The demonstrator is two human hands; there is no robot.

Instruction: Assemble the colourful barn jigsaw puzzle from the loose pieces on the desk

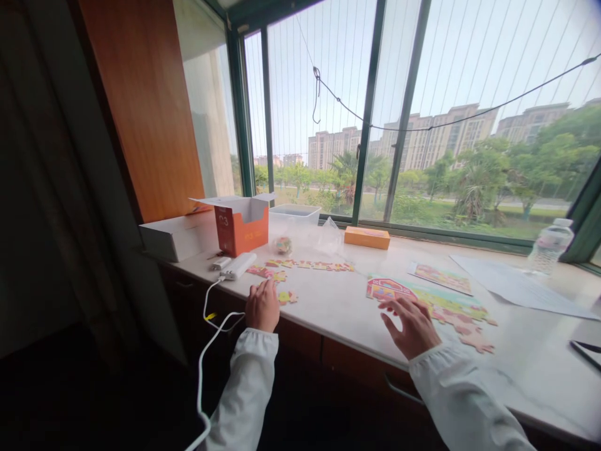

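Observation:
My left hand (261,305) rests on the white countertop (338,319) with its fingers bunched down, hiding whatever lies beneath them. A small jigsaw piece (287,297) lies just to its right, and a loose row of puzzle pieces (305,265) stretches beyond it. My right hand (410,326) hovers with spread fingers at the near edge of a joined group of puzzle pieces (451,307). A red house-shaped piece (389,289) sits just beyond its fingertips. I cannot tell whether those fingers touch the puzzle.
An open orange box (241,225) and a white box (176,235) stand at the back left, beside a clear plastic tub (295,214). A white power bank (239,265) trails a cable over the counter's front edge. A water bottle (550,245) and paper sheet (516,285) lie right.

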